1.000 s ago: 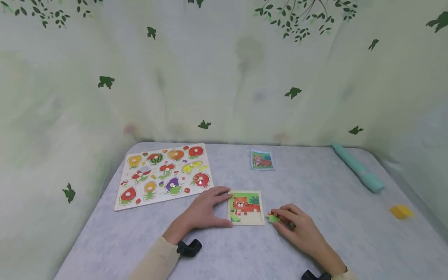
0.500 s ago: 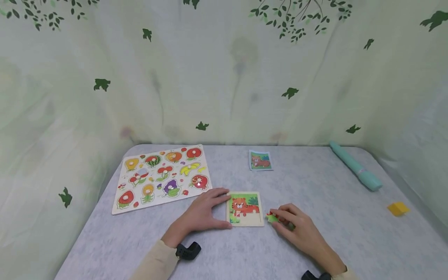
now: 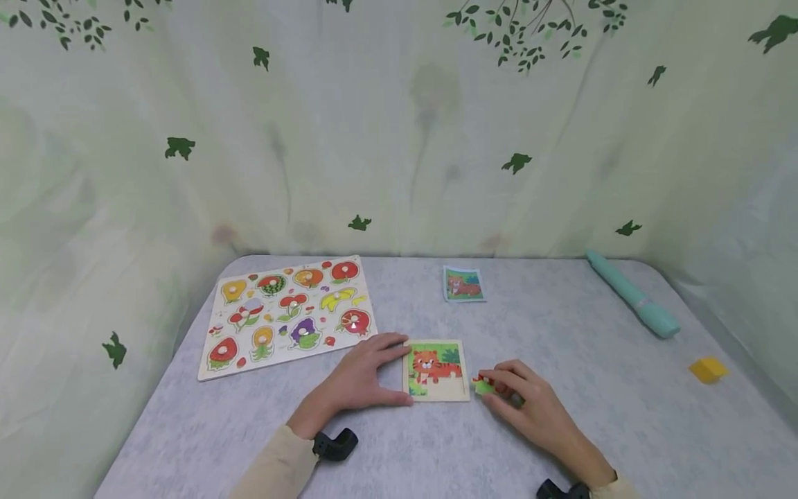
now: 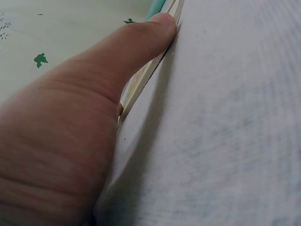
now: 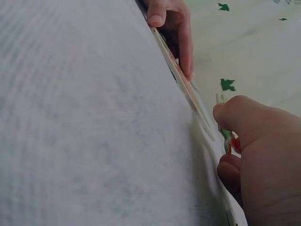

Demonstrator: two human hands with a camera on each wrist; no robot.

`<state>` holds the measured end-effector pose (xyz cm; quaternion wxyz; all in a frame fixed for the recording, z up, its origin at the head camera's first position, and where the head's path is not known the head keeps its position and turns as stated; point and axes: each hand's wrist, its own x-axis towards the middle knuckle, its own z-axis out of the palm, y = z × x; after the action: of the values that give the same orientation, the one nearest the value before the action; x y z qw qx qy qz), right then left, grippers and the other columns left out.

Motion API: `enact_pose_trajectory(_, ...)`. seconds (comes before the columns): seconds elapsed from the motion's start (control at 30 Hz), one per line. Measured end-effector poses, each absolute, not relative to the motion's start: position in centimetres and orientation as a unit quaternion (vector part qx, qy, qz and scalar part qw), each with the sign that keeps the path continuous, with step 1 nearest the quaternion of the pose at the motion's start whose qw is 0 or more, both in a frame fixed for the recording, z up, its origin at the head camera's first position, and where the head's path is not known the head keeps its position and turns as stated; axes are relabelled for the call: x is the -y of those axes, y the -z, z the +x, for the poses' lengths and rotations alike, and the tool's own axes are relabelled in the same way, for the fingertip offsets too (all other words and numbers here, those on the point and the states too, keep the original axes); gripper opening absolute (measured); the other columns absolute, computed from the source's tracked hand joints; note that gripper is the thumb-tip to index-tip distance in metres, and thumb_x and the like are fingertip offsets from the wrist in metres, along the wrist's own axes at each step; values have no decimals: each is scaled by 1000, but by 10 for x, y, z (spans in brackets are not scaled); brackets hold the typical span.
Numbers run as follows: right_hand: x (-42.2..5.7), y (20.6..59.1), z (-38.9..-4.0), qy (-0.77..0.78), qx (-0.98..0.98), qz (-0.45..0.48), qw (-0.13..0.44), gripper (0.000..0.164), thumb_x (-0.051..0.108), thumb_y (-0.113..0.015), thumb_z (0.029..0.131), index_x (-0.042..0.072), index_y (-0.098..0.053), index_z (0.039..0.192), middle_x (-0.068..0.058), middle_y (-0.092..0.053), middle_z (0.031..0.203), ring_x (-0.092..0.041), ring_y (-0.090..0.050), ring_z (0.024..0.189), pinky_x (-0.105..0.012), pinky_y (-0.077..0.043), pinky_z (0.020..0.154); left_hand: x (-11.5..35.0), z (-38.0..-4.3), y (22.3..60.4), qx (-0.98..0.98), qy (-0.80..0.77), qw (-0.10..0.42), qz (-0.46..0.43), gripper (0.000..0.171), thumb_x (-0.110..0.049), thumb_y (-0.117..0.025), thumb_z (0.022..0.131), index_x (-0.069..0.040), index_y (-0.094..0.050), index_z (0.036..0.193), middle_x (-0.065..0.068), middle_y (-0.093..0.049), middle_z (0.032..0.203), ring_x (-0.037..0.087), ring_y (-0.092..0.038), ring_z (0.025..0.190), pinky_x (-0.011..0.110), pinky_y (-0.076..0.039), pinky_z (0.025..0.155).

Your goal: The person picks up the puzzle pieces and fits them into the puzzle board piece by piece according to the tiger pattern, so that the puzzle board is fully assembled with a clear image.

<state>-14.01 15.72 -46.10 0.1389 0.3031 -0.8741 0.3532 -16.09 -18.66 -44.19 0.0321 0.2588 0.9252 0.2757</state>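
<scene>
In the head view my left hand point(image 3: 355, 378) holds the left side of a small square tiger jigsaw puzzle board point(image 3: 436, 353). Its thumb point(image 4: 162, 28) presses the near left corner and its fingers reach the far left corner. The tiger picture fills the board's upper part and left side, while bare wood shows at the lower right. Just right of the board my right hand point(image 3: 530, 398) pinches a green and red puzzle piece point(image 3: 483, 386) between thumb and fingers. The right wrist view shows this piece point(image 5: 226, 136) edge-on, partly hidden by the fingers.
A large fruit peg puzzle point(image 3: 293, 315) lies at the left. Behind the board is a small tiger picture card point(image 3: 464, 285). A rolled teal cylinder point(image 3: 632, 296) lies at the back right, and a yellow block point(image 3: 708, 370) stands near the right edge.
The right hand with its puzzle piece has shifted very slightly left toward the board. The left hand keeps its place on the board. The head view has shifted slightly.
</scene>
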Motion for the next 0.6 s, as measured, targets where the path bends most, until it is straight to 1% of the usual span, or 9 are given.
enact_pose_trajectory(0.2, -154, 456, -139, -354, 880, 293, 120, 37, 17, -86, 86, 18, -76, 122, 9, -63, 114, -1, -58, 84, -19, -56, 69, 185, -163, 440, -926, -274, 26, 259, 87, -64, -81, 78, -21, -56, 150, -3, -43, 161, 24, -36, 151, 55, -32, 121)
enact_pose_trajectory(0.3, -152, 454, -139, -353, 882, 291, 112, 37, 18, -85, 86, 18, -76, 122, 9, -64, 114, 0, -59, 84, -19, -57, 70, 185, -164, 439, -925, -275, 31, 260, 87, -63, -82, 79, -21, -56, 150, -3, -43, 161, 25, -36, 151, 55, -32, 121)
enact_pose_trajectory(0.6, -151, 455, -136, -360, 877, 295, 118, 38, 16, -85, 86, 17, -76, 123, 9, -63, 113, 2, -59, 84, -19, -57, 69, 185, -159, 439, -925, -284, 42, 250, 87, -65, -81, 78, -23, -56, 150, -5, -42, 162, 24, -34, 152, 57, -30, 121)
